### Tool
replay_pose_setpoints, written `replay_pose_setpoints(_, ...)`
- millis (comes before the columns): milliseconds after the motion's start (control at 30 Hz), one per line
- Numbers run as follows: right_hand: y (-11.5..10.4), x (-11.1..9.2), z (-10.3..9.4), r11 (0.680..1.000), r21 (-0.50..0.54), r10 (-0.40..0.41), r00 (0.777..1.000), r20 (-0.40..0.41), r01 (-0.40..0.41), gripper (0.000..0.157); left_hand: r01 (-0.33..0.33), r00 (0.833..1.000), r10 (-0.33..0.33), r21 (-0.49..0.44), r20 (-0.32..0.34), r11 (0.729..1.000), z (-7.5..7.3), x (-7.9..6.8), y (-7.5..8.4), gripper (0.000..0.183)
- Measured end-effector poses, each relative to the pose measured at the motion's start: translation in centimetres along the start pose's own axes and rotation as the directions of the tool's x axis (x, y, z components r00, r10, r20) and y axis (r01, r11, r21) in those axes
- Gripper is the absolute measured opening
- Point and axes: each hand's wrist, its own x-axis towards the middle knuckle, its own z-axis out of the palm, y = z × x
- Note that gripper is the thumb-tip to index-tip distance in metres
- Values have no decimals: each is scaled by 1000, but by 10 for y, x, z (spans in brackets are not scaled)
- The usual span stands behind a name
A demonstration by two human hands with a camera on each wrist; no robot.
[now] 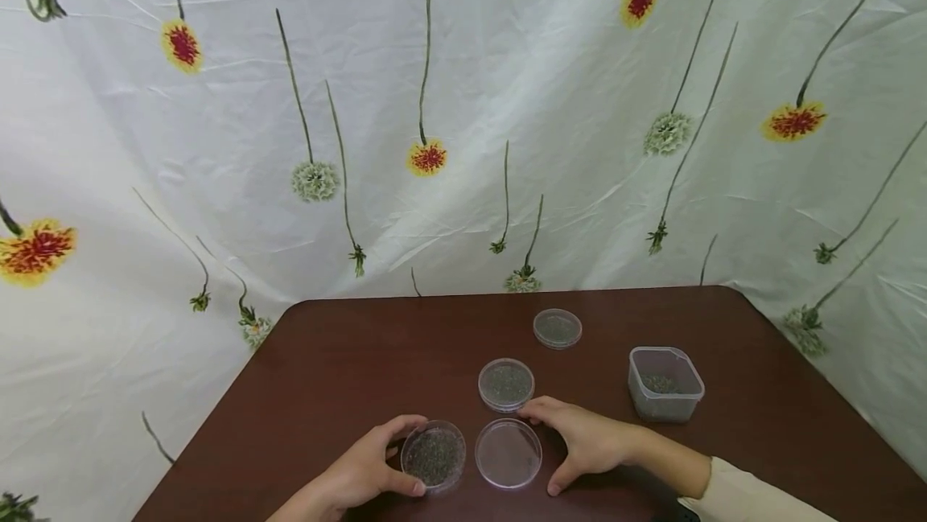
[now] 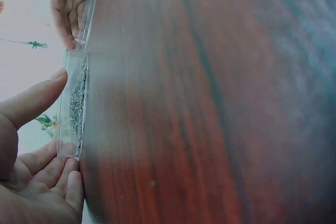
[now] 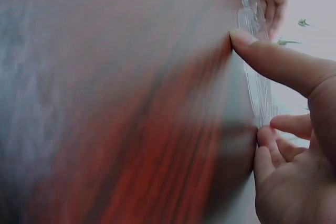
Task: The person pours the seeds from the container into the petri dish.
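My left hand (image 1: 369, 462) holds a round clear petri dish (image 1: 434, 454) by its edge, thumb in front and fingers behind. Dark green-grey granules lie inside; the left wrist view shows this dish (image 2: 74, 103) side-on, piled with them. Close to its right lies a clear, shallow round dish or lid (image 1: 508, 453) with no granules visible in it. My right hand (image 1: 590, 437) is spread beside that piece, thumb tip low by the table. Its fingertips are at the near edge of another granule-filled petri dish (image 1: 506, 384); whether they touch it I cannot tell.
Farther back on the dark brown table (image 1: 376, 353) stands another petri dish (image 1: 558, 328) with a thin greenish layer. A square clear plastic tub (image 1: 665, 385) holding some granules is at the right. Behind the table hangs a white flower-printed cloth (image 1: 463, 224).
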Motion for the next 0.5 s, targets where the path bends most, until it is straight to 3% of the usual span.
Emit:
replay_pose_setpoints(133, -10, 5, 1, 998, -20, 54, 999, 8, -54, 91, 15, 1000, -15, -3, -9, 1000, 0, -2, 3, 84)
replay_pose_setpoints(300, -32, 13, 1, 984, 16, 178, 984, 10, -178, 88, 17, 1000, -17, 1, -8, 1000, -1, -1, 1, 84)
replay_pose_setpoints(500, -38, 20, 10, 971, -7, 239, 970, -47, -239, 86, 13, 1000, -13, -9, -4, 1000, -1, -1, 0, 85)
